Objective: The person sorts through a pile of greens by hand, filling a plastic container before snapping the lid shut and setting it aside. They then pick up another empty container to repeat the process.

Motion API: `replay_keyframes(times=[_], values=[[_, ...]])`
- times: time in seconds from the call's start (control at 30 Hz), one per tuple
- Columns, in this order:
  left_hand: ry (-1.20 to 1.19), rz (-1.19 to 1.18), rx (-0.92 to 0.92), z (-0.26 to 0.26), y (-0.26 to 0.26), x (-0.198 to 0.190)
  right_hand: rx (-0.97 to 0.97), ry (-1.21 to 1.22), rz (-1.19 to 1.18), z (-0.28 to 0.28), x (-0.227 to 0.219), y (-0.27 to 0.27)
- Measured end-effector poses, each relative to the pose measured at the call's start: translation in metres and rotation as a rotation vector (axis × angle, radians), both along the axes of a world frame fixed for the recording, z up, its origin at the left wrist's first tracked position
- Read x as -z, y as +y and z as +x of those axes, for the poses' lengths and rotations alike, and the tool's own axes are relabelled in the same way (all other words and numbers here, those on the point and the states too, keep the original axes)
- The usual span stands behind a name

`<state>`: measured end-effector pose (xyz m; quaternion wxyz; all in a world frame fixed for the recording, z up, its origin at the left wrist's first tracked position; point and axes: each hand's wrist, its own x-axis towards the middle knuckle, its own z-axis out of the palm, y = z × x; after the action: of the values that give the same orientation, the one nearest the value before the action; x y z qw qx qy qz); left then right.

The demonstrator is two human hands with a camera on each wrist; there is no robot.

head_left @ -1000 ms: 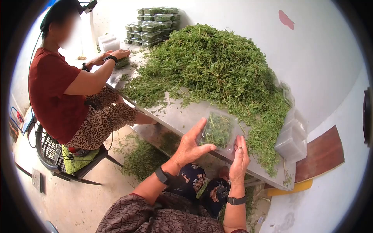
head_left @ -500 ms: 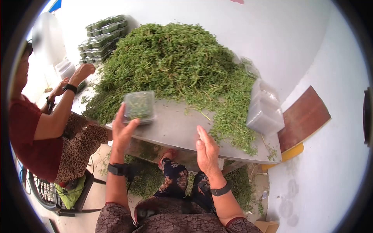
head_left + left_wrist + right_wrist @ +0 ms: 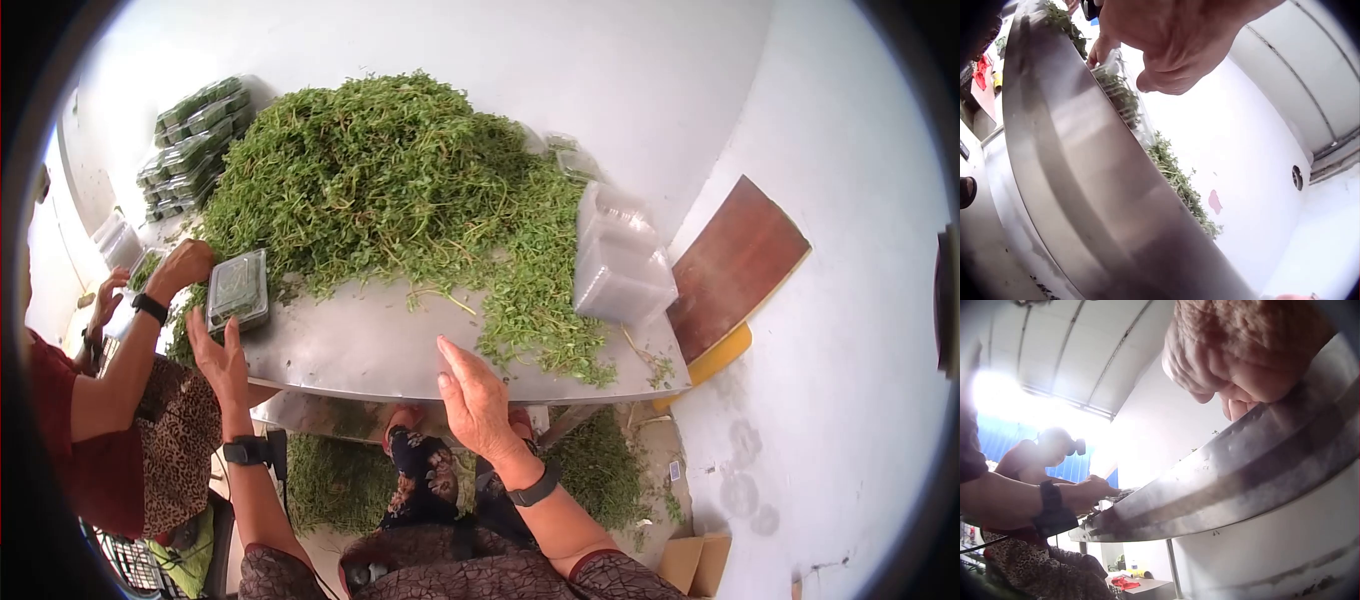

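A closed clear box (image 3: 238, 288) of greens lies on the metal table's left part, beside the big heap of greens (image 3: 370, 180). My left hand (image 3: 222, 368) is at its near edge, fingers extended and thumb apart; in the left wrist view the hand (image 3: 1179, 47) is close against the box (image 3: 1119, 97), and whether it touches is hard to tell. My right hand (image 3: 474, 400) is held over the table's front edge with fingers straight and nothing in it. The right wrist view shows that hand (image 3: 1241, 356) above the metal rim.
Another person's hand (image 3: 185, 268) works over an open box left of mine. Stacked filled boxes (image 3: 195, 145) stand at the back left. Nested empty containers (image 3: 622, 265) are on the table's right, with a reddish board (image 3: 738, 270) beyond. More greens (image 3: 335, 485) lie under the table (image 3: 340, 345).
The box has travelled left with my left hand, from above the table's front edge down onto the tabletop near the other person. My right hand has come away from the box. The view has turned right.
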<state>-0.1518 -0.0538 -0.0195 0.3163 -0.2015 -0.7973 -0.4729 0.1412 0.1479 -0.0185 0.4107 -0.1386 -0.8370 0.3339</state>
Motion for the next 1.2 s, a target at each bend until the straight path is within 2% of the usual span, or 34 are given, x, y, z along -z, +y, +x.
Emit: replay_keyframes(times=[0.03, 0.07, 0.13, 0.33, 0.37, 0.43, 0.53, 0.6, 0.7, 0.77, 0.8, 0.87, 1.0, 1.07, 1.2], values=[[0.193, -0.157, -0.287, 0.004, 0.004, -0.002, -0.001, 0.012, 0.008, 0.000, 0.000, 0.000], [0.193, -0.155, -0.282, 0.010, 0.009, -0.004, 0.005, 0.013, 0.009, 0.000, 0.000, 0.000], [0.381, -0.074, -0.200, 0.035, 0.025, -0.013, 0.014, 0.022, 0.079, -0.001, 0.000, 0.002], [0.317, -0.113, 0.320, 0.101, 0.089, -0.012, 0.006, 0.085, 0.076, -0.004, 0.002, 0.002], [0.280, -0.142, 0.353, 0.110, 0.095, -0.013, 0.009, 0.082, 0.078, -0.003, 0.001, 0.002], [0.238, -0.185, 0.338, 0.116, 0.102, -0.007, -0.069, 0.080, 0.015, -0.001, -0.002, 0.005], [0.143, -0.230, 0.309, 0.109, 0.104, 0.001, -0.017, 0.048, -0.009, 0.015, -0.023, 0.014], [0.074, -0.254, 0.339, 0.108, 0.102, 0.002, 0.105, 0.087, 0.147, 0.029, -0.049, 0.034], [0.081, -0.262, 0.350, 0.111, 0.102, 0.000, 0.394, 0.060, 0.349, 0.056, -0.079, 0.069], [0.064, -0.272, 0.344, 0.112, 0.102, 0.000, 0.566, -0.011, 0.431, 0.073, -0.090, 0.091], [0.073, -0.270, 0.350, 0.113, 0.102, 0.000, 0.562, -0.014, 0.435, 0.080, -0.095, 0.101], [0.076, -0.265, 0.352, 0.113, 0.102, -0.001, 0.722, -0.120, 0.602, 0.092, -0.102, 0.118], [0.029, -0.290, 0.348, 0.114, 0.102, -0.002, 0.676, -0.253, 0.644, 0.104, -0.095, 0.151], [0.022, -0.293, 0.346, 0.114, 0.102, -0.003, 0.589, -0.309, 0.559, 0.107, -0.093, 0.160], [-0.020, -0.286, 0.354, 0.114, 0.103, -0.002, 0.569, -0.298, 0.522, 0.110, -0.095, 0.173]])
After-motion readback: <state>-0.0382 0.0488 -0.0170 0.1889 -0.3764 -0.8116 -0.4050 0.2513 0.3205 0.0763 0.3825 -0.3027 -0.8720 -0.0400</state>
